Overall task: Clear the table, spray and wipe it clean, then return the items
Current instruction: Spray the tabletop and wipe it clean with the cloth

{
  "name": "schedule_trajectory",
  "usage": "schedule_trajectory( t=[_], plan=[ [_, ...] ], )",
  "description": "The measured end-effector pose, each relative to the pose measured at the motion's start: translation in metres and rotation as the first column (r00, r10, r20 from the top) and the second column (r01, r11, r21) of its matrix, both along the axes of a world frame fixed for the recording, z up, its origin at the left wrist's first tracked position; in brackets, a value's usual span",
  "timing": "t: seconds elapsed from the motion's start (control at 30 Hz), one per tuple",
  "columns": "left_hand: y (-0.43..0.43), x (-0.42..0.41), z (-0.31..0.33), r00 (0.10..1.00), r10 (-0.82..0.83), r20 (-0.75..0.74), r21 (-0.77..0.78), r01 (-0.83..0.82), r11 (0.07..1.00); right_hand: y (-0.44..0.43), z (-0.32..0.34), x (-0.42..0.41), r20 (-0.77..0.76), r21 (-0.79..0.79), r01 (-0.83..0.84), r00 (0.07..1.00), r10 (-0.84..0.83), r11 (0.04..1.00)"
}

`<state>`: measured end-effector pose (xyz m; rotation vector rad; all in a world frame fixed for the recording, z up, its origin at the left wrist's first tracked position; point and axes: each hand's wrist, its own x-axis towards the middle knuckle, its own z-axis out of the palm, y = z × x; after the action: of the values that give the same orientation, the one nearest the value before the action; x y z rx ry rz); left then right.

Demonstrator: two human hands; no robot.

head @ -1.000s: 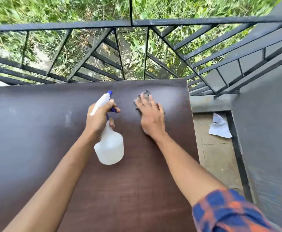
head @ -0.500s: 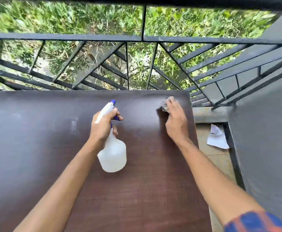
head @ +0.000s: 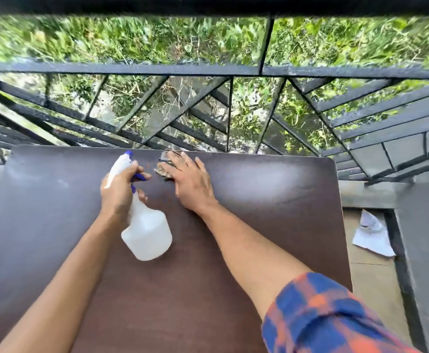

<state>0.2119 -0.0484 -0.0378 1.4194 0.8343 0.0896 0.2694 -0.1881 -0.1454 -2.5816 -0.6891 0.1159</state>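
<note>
A dark brown table (head: 259,225) fills the lower view. My left hand (head: 118,192) grips the neck of a white spray bottle (head: 147,230) with a blue trigger, held above the tabletop. My right hand (head: 191,179) lies flat with fingers spread on a small grey cloth (head: 163,166) near the table's far edge, pressing it against the surface. Most of the cloth is hidden under my fingers. A damp sheen shows on the wood to the right of my right hand.
A black metal railing (head: 230,113) runs just behind the table's far edge, with greenery beyond. A crumpled white paper (head: 371,235) lies on the tiled floor to the right. A grey wall (head: 427,238) closes the right side.
My right hand has slid the cloth leftward along the far edge, from near the right corner to beside the spray bottle. My left hand still holds the bottle in about the same place.
</note>
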Motion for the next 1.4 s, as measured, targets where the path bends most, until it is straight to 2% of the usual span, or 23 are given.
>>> schedule_trajectory(
  t=[0.07, 0.13, 0.27, 0.33, 0.43, 0.53, 0.7, 0.9, 0.97, 1.07, 1.13, 1.2, 1.27, 1.33, 1.4],
  plan=[
    [0.001, 0.007, 0.0, 1.0, -0.025, 0.003, 0.028, 0.025, 0.999, -0.024, -0.002, 0.011, -0.003, 0.021, 0.157, 0.988, -0.157, 0.987],
    [-0.001, 0.013, 0.0, 0.999, -0.053, 0.01, 0.015, 0.053, 0.998, -0.07, -0.002, 0.025, -0.006, 0.033, 0.353, 0.936, -0.353, 0.935],
    [-0.026, 0.02, 0.002, 0.993, -0.119, 0.025, -0.035, 0.12, 0.992, -0.208, -0.001, 0.032, -0.001, -0.022, 0.683, 0.73, -0.684, 0.73],
    [-0.041, 0.02, 0.004, 0.987, -0.156, 0.046, -0.058, 0.159, 0.986, -0.26, 0.0, 0.022, 0.02, -0.077, 0.707, 0.706, -0.708, 0.703],
    [-0.061, 0.014, 0.007, 0.974, -0.218, 0.054, -0.085, 0.223, 0.971, -0.283, 0.004, 0.013, 0.028, -0.094, 0.667, 0.743, -0.668, 0.739],
    [-0.07, 0.001, 0.008, 0.961, -0.268, 0.065, -0.113, 0.274, 0.955, -0.271, 0.009, 0.01, -0.021, -0.081, 0.748, 0.66, -0.751, 0.659],
    [-0.057, -0.025, 0.007, 0.961, -0.277, 0.02, -0.125, 0.277, 0.953, -0.273, 0.002, -0.036, -0.039, -0.088, 0.888, 0.451, -0.892, 0.452],
    [-0.009, -0.047, 0.003, 0.977, -0.214, -0.005, -0.105, 0.213, 0.971, -0.225, 0.001, -0.052, -0.017, -0.078, 0.918, 0.39, -0.921, 0.39],
    [0.009, -0.054, 0.004, 0.984, -0.176, -0.017, -0.095, 0.173, 0.98, -0.174, 0.001, -0.041, -0.031, -0.1, 0.88, 0.463, -0.886, 0.464],
    [0.036, -0.069, 0.006, 0.996, -0.087, -0.029, -0.084, 0.084, 0.993, -0.076, 0.006, -0.028, -0.096, -0.115, 0.725, 0.673, -0.733, 0.68],
    [0.051, -0.08, 0.009, 0.998, -0.043, -0.041, -0.067, 0.04, 0.997, -0.009, 0.013, -0.027, -0.16, -0.116, 0.554, 0.809, -0.566, 0.825],
    [0.063, -0.092, 0.012, 0.999, -0.008, -0.042, -0.055, 0.006, 0.998, 0.052, 0.02, -0.034, -0.178, -0.12, 0.303, 0.93, -0.321, 0.945],
    [0.07, -0.103, 0.015, 0.999, 0.017, -0.042, -0.03, -0.018, 0.999, 0.102, 0.023, -0.051, -0.175, -0.13, 0.021, 0.984, -0.044, 0.991],
    [0.071, -0.111, 0.018, 0.999, 0.013, -0.046, 0.007, -0.013, 1.0, 0.128, 0.021, -0.077, -0.167, -0.141, -0.215, 0.967, 0.191, 0.966],
    [0.066, -0.118, 0.02, 1.0, 0.007, -0.029, 0.016, -0.007, 1.0, 0.124, 0.016, -0.099, -0.123, -0.135, -0.315, 0.946, 0.299, 0.94]
  ],
)
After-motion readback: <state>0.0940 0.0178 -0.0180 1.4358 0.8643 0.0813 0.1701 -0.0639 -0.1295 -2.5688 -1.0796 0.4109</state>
